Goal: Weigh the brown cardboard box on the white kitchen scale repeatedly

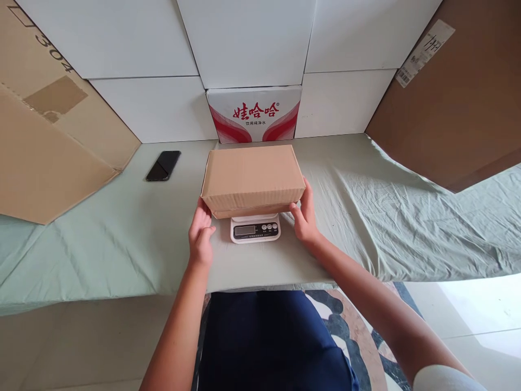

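A closed brown cardboard box (253, 171) is at the middle of the table, over a small white digital kitchen scale (255, 228). The scale's display and buttons show in front of the box; its platform is mostly hidden beneath. Whether the box rests fully on the platform I cannot tell. At the box's left front corner is my left hand (201, 233), its fingers partly hidden behind the side and its thumb out in front. My right hand (305, 216) grips the right front corner, thumb on the front face and fingers along the side.
A black smartphone (163, 165) lies on the green tablecloth (122, 228) to the left. Behind stand white panels (248, 43) and a white and red carton (255, 117). Large cardboard sheets flank the table at left (61, 152) and right (456, 108).
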`<state>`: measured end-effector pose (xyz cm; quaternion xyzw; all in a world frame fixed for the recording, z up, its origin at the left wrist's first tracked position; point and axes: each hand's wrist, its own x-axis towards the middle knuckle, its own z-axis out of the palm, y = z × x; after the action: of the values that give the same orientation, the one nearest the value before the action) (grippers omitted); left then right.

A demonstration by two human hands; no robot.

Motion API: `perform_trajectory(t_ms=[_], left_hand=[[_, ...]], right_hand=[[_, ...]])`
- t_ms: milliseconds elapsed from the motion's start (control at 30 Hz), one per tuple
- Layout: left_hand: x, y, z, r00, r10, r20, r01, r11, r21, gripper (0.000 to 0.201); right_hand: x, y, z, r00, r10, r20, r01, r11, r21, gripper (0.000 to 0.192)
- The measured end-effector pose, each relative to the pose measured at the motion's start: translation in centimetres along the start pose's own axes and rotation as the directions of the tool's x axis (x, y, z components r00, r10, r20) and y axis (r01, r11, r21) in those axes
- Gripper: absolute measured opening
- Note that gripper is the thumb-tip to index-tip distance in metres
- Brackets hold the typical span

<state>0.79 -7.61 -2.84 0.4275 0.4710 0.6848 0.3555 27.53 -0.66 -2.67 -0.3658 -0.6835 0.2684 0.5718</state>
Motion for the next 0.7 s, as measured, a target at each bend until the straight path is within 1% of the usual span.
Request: perform_trajectory(t_ms=[67, 200, 400, 533, 700], left_hand=[[0.1, 0.0, 0.0, 1.000, 0.016, 0.000, -0.016, 1.000, -0.009, 0.086], [0.4, 0.2, -0.1, 0.999, 0.037, -0.006, -0.037, 0.999, -0.014, 0.085], [1.0, -0.1, -0.5, 0.996, 0.054, -0.070, -0.055, 0.998, -0.015, 0.088], [1.3, -0.3, -0.7, 0.996, 0.044, -0.080, -0.046, 0.999, -0.012, 0.089], [1.4, -0.2, -0.7, 0.997, 0.050, -0.058, -0.051, 0.999, -0.005, 0.086]], right_hand=[[0.1, 0.3, -0.1, 0.999, 0.040, -0.029, -0.040, 0.999, 0.009, 0.073], [0.3, 0.5, -0.4, 0.989, 0.112, -0.100, -0.109, 0.993, 0.036, 0.066], [0.8, 0.5, -0.5, 0.970, 0.195, -0.146, -0.179, 0.977, 0.115, 0.067], [1.1, 0.4, -0.4, 0.959, 0.204, -0.198, -0.164, 0.966, 0.201, 0.069], [1.3, 0.6, -0.6, 0.951, 0.189, -0.245, -0.148, 0.973, 0.177, 0.067]])
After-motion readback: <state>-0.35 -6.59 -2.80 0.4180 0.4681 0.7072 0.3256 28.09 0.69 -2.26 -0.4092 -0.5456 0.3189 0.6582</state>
